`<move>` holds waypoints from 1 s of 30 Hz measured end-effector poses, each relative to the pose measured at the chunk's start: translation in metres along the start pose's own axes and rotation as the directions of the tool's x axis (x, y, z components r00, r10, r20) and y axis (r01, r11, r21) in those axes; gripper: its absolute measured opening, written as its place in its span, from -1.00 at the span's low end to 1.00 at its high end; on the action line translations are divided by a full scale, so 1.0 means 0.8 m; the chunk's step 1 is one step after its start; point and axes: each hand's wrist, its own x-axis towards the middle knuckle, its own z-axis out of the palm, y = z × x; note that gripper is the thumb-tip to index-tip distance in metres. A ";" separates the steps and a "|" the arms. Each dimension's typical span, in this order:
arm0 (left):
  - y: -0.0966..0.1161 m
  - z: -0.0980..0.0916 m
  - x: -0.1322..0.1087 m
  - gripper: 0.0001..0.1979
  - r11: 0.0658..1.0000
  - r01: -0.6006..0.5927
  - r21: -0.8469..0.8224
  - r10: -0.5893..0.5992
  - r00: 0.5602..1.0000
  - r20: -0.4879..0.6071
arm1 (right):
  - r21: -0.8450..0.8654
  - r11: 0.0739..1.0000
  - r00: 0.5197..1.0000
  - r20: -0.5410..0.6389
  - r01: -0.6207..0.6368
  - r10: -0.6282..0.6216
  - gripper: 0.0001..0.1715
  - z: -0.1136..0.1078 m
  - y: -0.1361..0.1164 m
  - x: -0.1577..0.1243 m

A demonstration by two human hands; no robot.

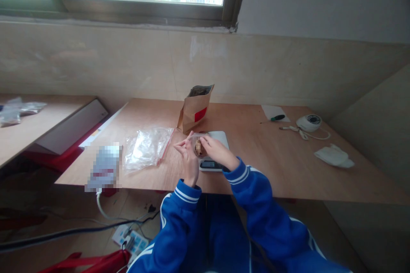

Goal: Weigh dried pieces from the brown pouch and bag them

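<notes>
A small clear plastic bag (198, 146) with brown dried pieces inside is held up between both hands, over the near left part of a white kitchen scale (221, 138). My left hand (189, 161) grips the bag's left side, some of its fingers stretched out to the left. From the right, my right hand (216, 148) pinches the bag near its top edge. The scale's dark display shows below my right hand, but its reading is too small to make out. Right behind the hands stands an open brown paper pouch (196, 111) with a red label.
To the left lie clear zip bags (149, 147) and a blurred flat device (104, 167) with a white cable. At the right are a screwdriver (277, 117) on white paper, a white corded device (308, 123) and a crumpled white tissue (334, 156). A power strip (131, 239) sits on the floor.
</notes>
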 end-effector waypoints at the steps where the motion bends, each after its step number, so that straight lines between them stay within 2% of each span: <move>1: -0.001 -0.002 -0.001 -0.71 1.000 0.003 -0.012 -0.003 1.000 0.025 | -0.083 0.997 0.999 -0.038 0.003 -0.007 -0.75 0.000 -0.003 -0.001; 4: 0.002 -0.010 0.000 -0.73 0.999 -0.001 -0.044 0.004 0.998 0.064 | -0.183 0.980 0.994 -0.056 0.080 -0.092 -0.79 -0.008 -0.015 -0.008; 6: 0.008 -0.019 0.003 -0.72 0.996 0.012 -0.090 -0.004 0.997 0.082 | -0.137 0.980 0.984 -0.076 0.146 -0.158 -0.76 -0.020 -0.019 -0.015; 9: 0.021 -0.031 0.010 -0.71 0.982 0.112 -0.150 -0.086 0.982 0.171 | 0.008 0.988 0.965 -0.218 0.152 -0.147 -0.69 -0.040 -0.010 -0.031; 11: 0.030 -0.037 0.015 -0.70 0.954 0.251 -0.162 -0.193 0.932 0.306 | 0.102 0.983 0.966 -0.222 0.154 -0.129 -0.65 -0.048 0.002 -0.041; 13: 0.037 -0.039 0.016 -0.68 0.903 0.408 -0.137 -0.316 0.845 0.432 | 0.157 0.974 0.983 -0.112 0.161 -0.145 -0.58 -0.048 0.012 -0.050; 15: 0.042 -0.037 0.015 -0.67 0.851 0.515 -0.101 -0.416 0.779 0.469 | 0.190 0.970 0.989 -0.031 0.150 -0.146 -0.60 -0.042 0.015 -0.057; 16: 0.044 -0.036 0.014 -0.67 0.834 0.544 -0.092 -0.447 0.764 0.466 | 0.206 0.969 0.990 -0.037 0.139 -0.134 -0.66 -0.038 0.015 -0.060; 18: 0.045 -0.035 0.012 -0.66 0.817 0.571 -0.085 -0.471 0.744 0.473 | 0.248 0.963 0.987 -0.143 0.107 -0.072 -0.73 -0.031 0.014 -0.063; 20: 0.044 -0.037 0.011 -0.60 0.813 0.574 -0.098 -0.456 0.733 0.506 | 0.282 0.957 0.940 -0.340 0.065 0.037 -0.70 -0.025 0.015 -0.066; 23: 0.038 -0.042 0.005 -0.43 0.831 0.535 -0.153 -0.393 0.759 0.518 | 0.293 0.956 0.760 -0.625 0.015 0.179 -0.64 -0.019 0.021 -0.071; 25: 0.032 -0.042 -0.004 -0.45 0.878 0.454 -0.151 -0.336 0.809 0.482 | 0.287 0.958 0.671 -0.710 -0.004 0.215 -0.62 -0.014 0.025 -0.076; 27: 0.026 -0.038 -0.016 -0.51 0.940 0.327 -0.094 -0.260 0.868 0.424 | 0.274 0.962 0.627 -0.746 -0.018 0.224 -0.62 -0.008 0.025 -0.081; 30: 0.020 -0.027 -0.034 -0.58 0.990 0.144 -0.003 -0.134 0.927 0.351 | 0.272 0.962 0.586 -0.774 -0.033 0.239 -0.62 -0.001 0.019 -0.089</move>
